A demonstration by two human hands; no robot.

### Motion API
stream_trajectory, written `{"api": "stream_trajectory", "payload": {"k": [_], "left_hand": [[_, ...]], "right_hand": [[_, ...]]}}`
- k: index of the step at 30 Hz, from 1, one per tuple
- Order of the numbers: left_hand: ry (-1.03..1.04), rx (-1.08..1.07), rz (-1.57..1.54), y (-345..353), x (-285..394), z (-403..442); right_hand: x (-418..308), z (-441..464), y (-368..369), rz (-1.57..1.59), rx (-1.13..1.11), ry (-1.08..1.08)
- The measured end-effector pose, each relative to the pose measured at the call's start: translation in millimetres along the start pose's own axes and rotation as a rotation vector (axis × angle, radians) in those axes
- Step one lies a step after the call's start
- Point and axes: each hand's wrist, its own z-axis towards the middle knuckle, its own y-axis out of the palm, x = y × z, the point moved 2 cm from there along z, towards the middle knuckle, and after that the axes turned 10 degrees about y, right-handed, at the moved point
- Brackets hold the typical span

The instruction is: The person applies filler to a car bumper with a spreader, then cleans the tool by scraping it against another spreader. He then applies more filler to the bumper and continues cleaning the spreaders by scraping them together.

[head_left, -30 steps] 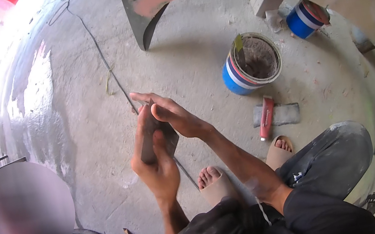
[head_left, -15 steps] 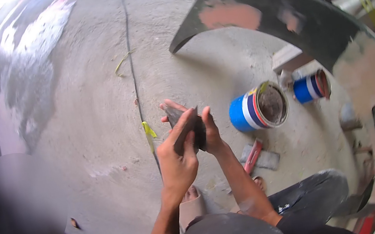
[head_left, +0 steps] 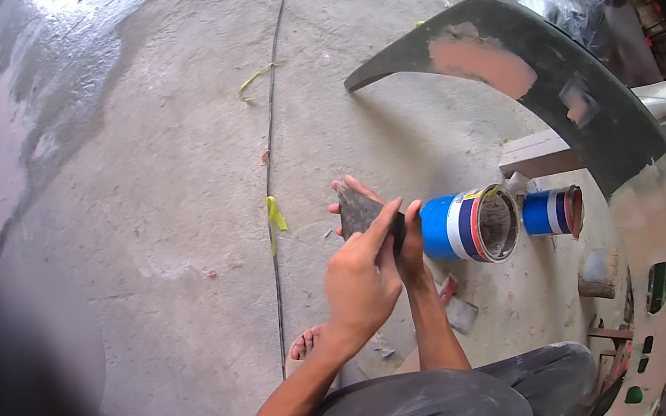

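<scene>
My left hand (head_left: 362, 286) is closed, with its index finger stretched along the near edge of a dark grey, dusty sheet of sandpaper (head_left: 360, 210). Behind and under the sheet is my right hand (head_left: 413, 245), its fingertips showing past the far edge and its thumb up on the right side. The sandpaper rests between the two hands, above the floor. Just right of them lies or leans a blue-and-white can (head_left: 454, 227) with its open mouth facing right. Part of the sheet is hidden by my left hand.
A curved car bumper (head_left: 652, 196), dark with pinkish filler patches, arches along the right. A smaller blue can (head_left: 549, 212) stands near a white beam (head_left: 542, 155). A black cable (head_left: 271, 121) with yellow ties crosses the concrete floor (head_left: 142, 188). A blurred round object (head_left: 21, 361) is at left.
The view has shifted, and my hands appear farther right, closer to the blue can in the picture. More of the sandpaper's face shows now. Both hands remain on it.
</scene>
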Motion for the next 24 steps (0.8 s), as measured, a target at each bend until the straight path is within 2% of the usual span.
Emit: {"api": "stream_trajectory", "payload": {"k": [4,7,9,11,12,14,15,19,22,23,24], "left_hand": [[-0.155,-0.113,0.104,-1,8,1],[-0.047,-0.004,-0.065,7,-8,-9],[-0.118,0.069,-0.09,8,-24,-7],[-0.218,0.099,-0.112,5,-32,-9],[-0.167,0.075,-0.062,4,-29,-10],[-0.066,0.025,0.034,4,-17,-16],[-0.127,-0.055,0.003,1,-4,-19],[-0.069,0.065,-0.121,-1,-19,-15],[-0.129,0.092,0.058,-9,-31,-3],[-0.079,0.051,0.106,-10,-24,-5],[-0.088,-0.037,0.12,-10,-10,-8]], "right_hand": [[12,0,-6,-0.041,0.056,-0.031],[13,-5,-17,-0.065,-0.001,-0.034],[6,-9,-13,-0.046,-0.063,0.002],[10,-7,-13,-0.195,-0.039,-0.026],[11,-5,-10,-0.27,-0.027,-0.041],[8,-6,-6,-0.147,-0.05,-0.036],[9,-6,-8,-0.127,-0.062,-0.039],[17,-5,-7,-0.072,-0.104,-0.009],[21,-2,0,-0.144,-0.093,-0.066],[20,-1,0,-0.182,-0.075,-0.092],[19,-2,-1,-0.085,-0.113,-0.087]]}}
